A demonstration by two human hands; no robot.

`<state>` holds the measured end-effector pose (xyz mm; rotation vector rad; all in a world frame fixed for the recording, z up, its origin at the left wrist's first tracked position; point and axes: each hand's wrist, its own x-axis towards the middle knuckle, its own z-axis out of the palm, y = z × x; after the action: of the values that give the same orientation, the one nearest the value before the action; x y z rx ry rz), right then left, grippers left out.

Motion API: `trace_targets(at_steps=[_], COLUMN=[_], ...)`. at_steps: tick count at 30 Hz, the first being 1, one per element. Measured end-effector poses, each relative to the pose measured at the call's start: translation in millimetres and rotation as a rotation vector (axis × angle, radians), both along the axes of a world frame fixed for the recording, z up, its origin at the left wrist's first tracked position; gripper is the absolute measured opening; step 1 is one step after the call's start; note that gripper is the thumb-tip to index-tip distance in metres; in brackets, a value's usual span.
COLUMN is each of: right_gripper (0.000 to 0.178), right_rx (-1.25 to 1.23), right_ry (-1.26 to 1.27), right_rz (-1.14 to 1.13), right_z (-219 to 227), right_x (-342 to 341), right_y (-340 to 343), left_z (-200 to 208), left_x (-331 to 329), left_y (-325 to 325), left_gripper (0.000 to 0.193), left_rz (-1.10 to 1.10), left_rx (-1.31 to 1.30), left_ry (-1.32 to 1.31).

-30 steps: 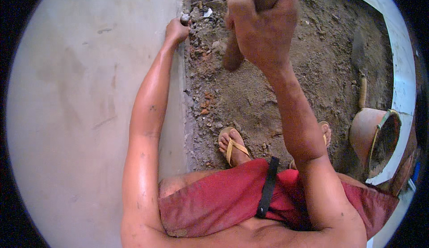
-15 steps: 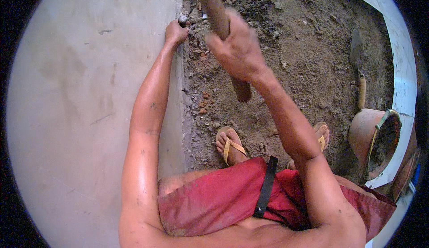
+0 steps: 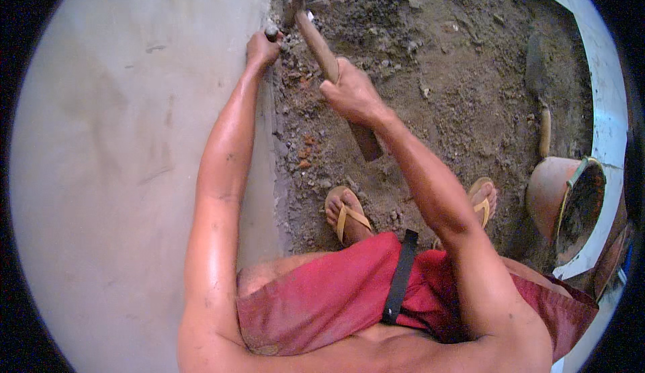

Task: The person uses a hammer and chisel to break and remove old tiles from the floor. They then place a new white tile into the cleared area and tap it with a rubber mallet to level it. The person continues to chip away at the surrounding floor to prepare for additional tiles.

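My left hand (image 3: 261, 51) is wrapped round a chisel (image 3: 271, 32), its round metal end poking out above the fist. The chisel's tip is hidden. That fist sits at the broken edge of the smooth grey concrete surface (image 3: 127, 151). My right hand (image 3: 355, 92) grips a hammer (image 3: 316, 47) by its wooden handle. The hammer's metal head is a short way to the right of the chisel's end, apart from it in the picture. Crumbled rubble (image 3: 302, 151) lies along the concrete's edge.
Loose dark soil (image 3: 430, 91) covers the ground, where my sandalled feet rest. Off to the right lie a trowel (image 3: 545, 128) with a pale handle and a tipped, dirt-smeared bucket (image 3: 552, 188). A pale tiled border (image 3: 605, 98) curves along the right side.
The hammer has come down and its head is now in view near the chisel. My right hand has lowered with it. The left hand stays nearly in place.
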<state>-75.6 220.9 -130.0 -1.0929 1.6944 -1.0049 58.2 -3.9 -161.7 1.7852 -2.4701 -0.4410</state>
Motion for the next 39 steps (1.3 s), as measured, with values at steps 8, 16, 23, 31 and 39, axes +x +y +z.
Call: trace_targets(at_steps=[8, 16, 23, 31, 39], right_gripper=[0.033, 0.039, 0.026, 0.029, 0.039], right_rx=[-0.813, -0.122, -0.651, -0.729, -0.116], right_ry=[0.188, 0.163, 0.149, 0.180, -0.065], right_rz=[-0.423, -0.004, -0.284, -0.519, -0.041], right_z=[150, -27, 85, 87, 9], right_x=[-49, 25, -11, -34, -11], right_y=[-22, -5, -18, -41, -11], left_z=[-18, -21, -38, -19, -37], left_x=[29, 13, 41, 26, 16], left_y=[0, 10, -10, 1, -2], left_gripper=[0.021, 0.020, 0.025, 0.024, 0.025], left_rz=[-0.004, -0.125, -0.022, -0.117, -0.108], left_rx=[-0.002, 0.073, -0.043, 0.043, 0.091], left_ry=[0.030, 0.059, -0.018, 0.039, -0.071])
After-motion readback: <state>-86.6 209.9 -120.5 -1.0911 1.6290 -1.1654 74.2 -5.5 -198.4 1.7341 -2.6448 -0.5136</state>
